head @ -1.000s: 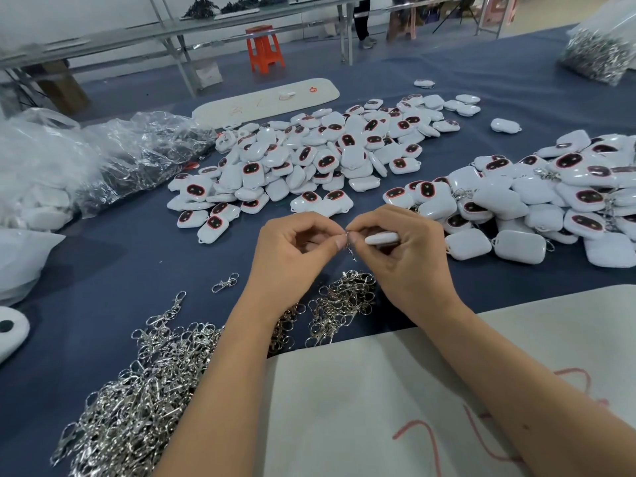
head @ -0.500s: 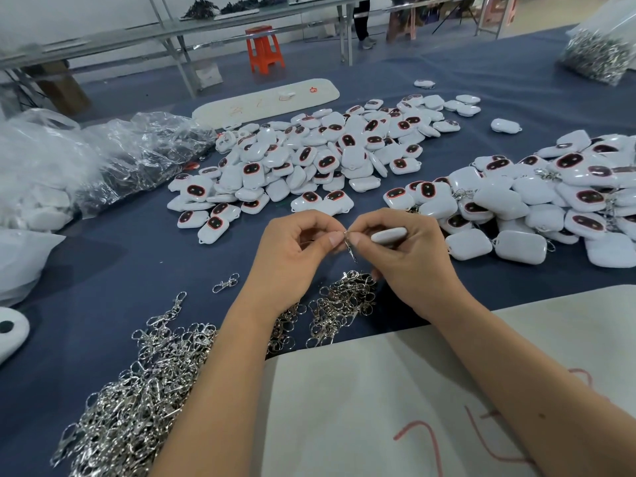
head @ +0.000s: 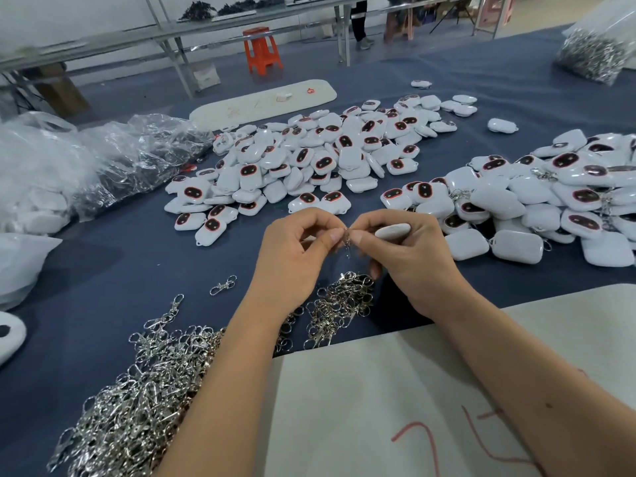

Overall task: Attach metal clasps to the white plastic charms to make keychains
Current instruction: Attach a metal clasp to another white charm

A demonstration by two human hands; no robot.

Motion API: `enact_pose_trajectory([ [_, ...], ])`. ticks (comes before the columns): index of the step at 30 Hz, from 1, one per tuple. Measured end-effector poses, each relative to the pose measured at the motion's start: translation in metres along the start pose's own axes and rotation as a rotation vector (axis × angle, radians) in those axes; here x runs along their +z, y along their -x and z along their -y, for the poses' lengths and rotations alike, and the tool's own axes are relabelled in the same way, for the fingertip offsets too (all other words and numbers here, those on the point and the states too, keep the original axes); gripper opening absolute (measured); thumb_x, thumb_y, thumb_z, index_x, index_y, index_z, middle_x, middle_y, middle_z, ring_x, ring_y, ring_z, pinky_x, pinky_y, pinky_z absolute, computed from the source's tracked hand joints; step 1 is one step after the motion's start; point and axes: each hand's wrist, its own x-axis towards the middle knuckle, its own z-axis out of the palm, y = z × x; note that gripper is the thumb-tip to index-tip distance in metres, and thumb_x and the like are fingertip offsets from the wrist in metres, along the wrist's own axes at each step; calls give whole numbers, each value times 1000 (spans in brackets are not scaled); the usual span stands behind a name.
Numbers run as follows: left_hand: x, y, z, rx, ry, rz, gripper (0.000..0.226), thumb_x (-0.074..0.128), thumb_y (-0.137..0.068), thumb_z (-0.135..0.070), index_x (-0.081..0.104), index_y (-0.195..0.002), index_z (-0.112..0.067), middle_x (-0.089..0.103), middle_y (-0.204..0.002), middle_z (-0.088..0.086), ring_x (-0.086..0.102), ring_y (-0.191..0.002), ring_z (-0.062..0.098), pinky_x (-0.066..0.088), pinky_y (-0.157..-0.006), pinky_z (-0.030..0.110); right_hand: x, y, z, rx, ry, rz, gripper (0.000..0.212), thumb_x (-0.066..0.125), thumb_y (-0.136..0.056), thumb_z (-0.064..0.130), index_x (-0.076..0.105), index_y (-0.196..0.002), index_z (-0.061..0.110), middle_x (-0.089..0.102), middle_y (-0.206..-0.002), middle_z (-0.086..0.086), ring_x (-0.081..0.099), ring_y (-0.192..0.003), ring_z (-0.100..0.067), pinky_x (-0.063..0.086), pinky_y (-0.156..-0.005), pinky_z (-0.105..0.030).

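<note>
The left hand (head: 292, 256) pinched one metal clasp (head: 347, 237) at its fingertips; the right hand (head: 409, 259) curled round one white charm (head: 392, 231), thumb pinching the same clasp; two charm heaps lay beyond the fingers.

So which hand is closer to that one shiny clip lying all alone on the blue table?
Left. The left hand is just right of the lone clasp; the right hand is farther right, beyond the left.

A blue-grey cloth table (head: 103, 270) fills the foreground; beyond it stands an orange plastic stool (head: 261, 49) on a grey floor (head: 309, 53); long metal-framed benches (head: 172, 29) run along a pale wall (head: 86, 15).
</note>
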Motion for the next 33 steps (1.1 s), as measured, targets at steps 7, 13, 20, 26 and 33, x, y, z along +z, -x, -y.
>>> enact_pose_trajectory([
  [7,11,2,-2,-6,92,-58,22,68,-94,-3,72,-86,-23,72,-78,0,67,-73,21,56,-71,30,5,2,3,13,-162,10,14,71,-93,1,78,-84,9,66,-68,-3,56,-57,-9,47,-48,-20],
  [13,11,1,-6,-27,275,-76,16,67,-96,0,73,-89,-13,72,-80,-3,64,-71,10,54,-72,23,3,-1,3,46,-213,-71,10,72,-93,1,76,-86,7,62,-66,-2,54,-59,-10,45,-48,-21],
  [20,10,2,-8,-27,216,-45,21,67,-95,0,72,-87,-19,69,-78,-8,61,-66,9,52,-69,20,3,-2,1,66,-211,-71,7,71,-93,-3,76,-90,2,62,-66,-1,54,-59,-9,43,-45,-21],
  [26,11,3,-9,-53,145,-37,16,64,-98,-2,70,-90,-15,67,-76,-3,62,-68,7,52,-70,19,3,-1,3,89,-188,-60,8,70,-94,-1,75,-89,0,61,-65,0,53,-58,-9,42,-46,-20],
  [33,25,5,-13,-22,51,-109,14,56,-102,-3,65,-92,-7,65,-73,3,60,-68,10,53,-70,27,3,1,3,49,-175,-69,11,72,-94,2,78,-87,7,64,-67,-3,57,-63,-11,48,-50,-22],
])
